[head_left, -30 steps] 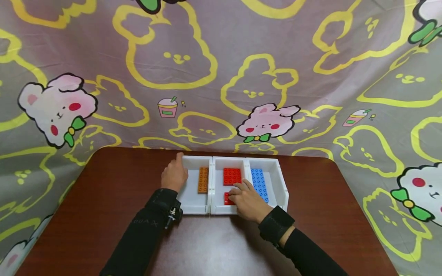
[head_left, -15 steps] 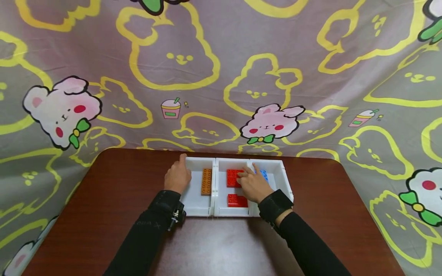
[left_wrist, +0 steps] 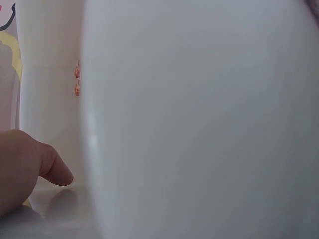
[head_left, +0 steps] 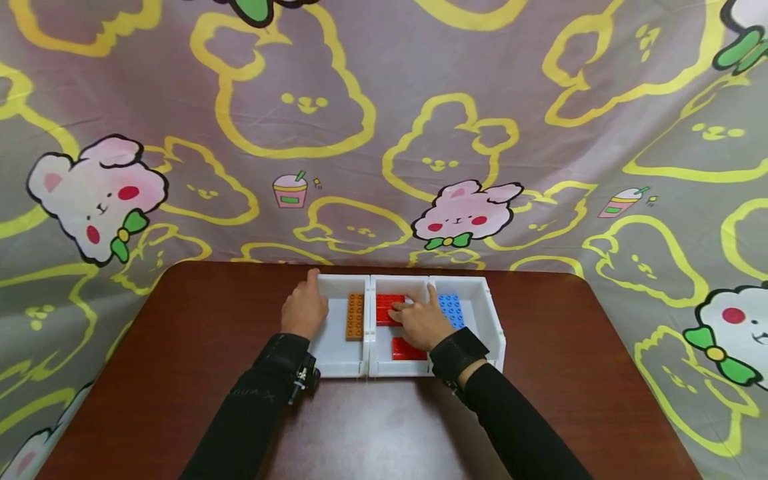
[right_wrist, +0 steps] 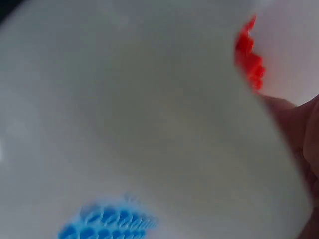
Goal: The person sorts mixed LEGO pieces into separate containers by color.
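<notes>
Bunny-print cloth [head_left: 384, 133] behind brown table [head_left: 180, 347]

The only writing to be read is pale lettering on the black left sleeve [head_left: 255, 395], just short of the wrist, and it is too small and skewed to read surely. The bricks, white trays and rabbit-patterned cloth bear no legible words or numbers.

Probably a staged recording corner: a bunny-print cloth [head_left: 384, 133] hangs behind a brown table [head_left: 180, 347].
</notes>
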